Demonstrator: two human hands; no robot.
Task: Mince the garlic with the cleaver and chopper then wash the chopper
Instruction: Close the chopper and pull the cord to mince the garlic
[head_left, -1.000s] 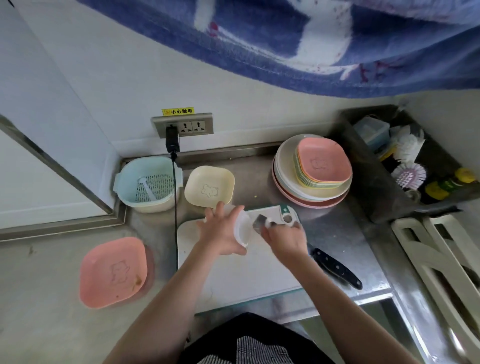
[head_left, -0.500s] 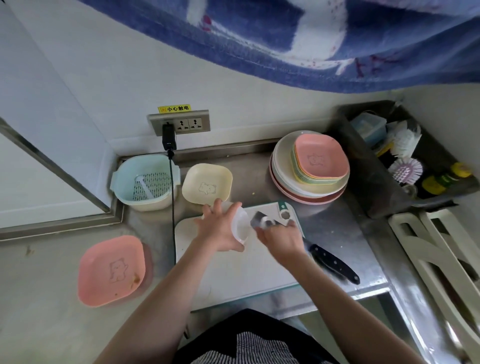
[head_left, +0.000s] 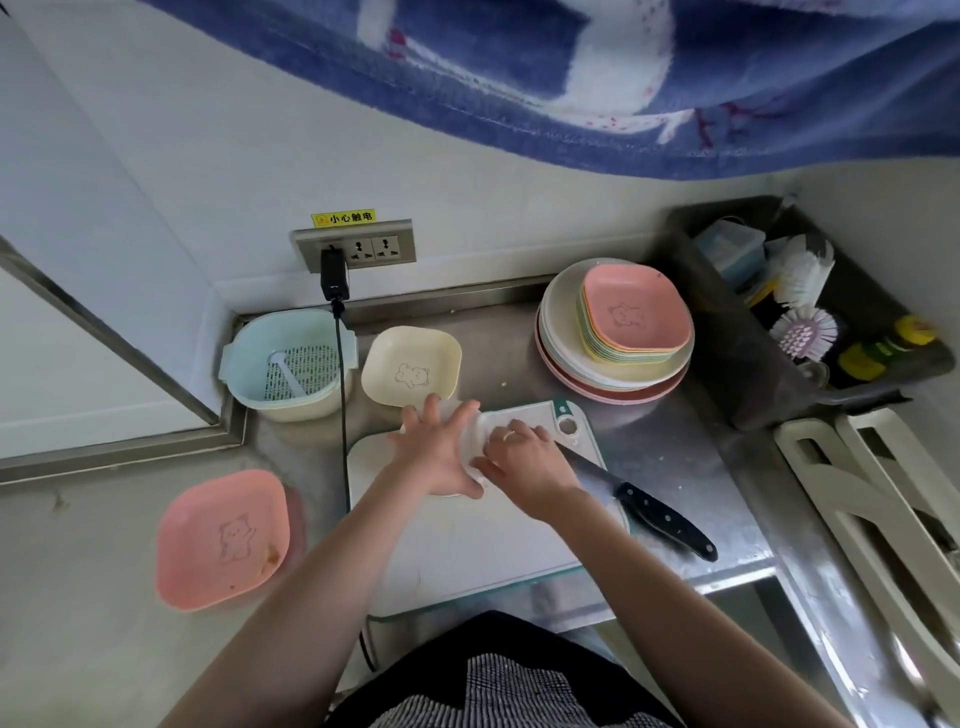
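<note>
Well left of both hands, near the counter edge: pink dish (head_left: 222, 540), a brown speck or two inside. Farther back: blue strainer basket (head_left: 291, 364) with a black cord (head_left: 343, 415) hanging past its right side. Just beyond the left fingertips: cream dish (head_left: 410, 366).

Left hand (head_left: 441, 457) over the far end of the white board (head_left: 467, 551), fingers spread and fairly straight, palm against the white chopper (head_left: 475, 441), steadying rather than wrapping it. Right hand (head_left: 524, 467) touching the chopper from the other side, fingers curled down over it, seemingly gripping; exact hold hidden beneath the knuckles. Chopper mostly covered between the two hands, only a pale sliver visible. Garlic not to be made out.

Just right of the right-hand knuckles: knife (head_left: 644, 506), blade tucked under the wrist, black handle pointing away across the board's edge onto the steel. Farther right and back: plate stack (head_left: 613, 332), then a dark tray (head_left: 727, 364) of brushes.

Step in hand, by the look of it: working or assembling the chopper, cleaver part apparently done. Next move likely calls for a firm seat on the board and fingers kept off that blade alongside.
</note>
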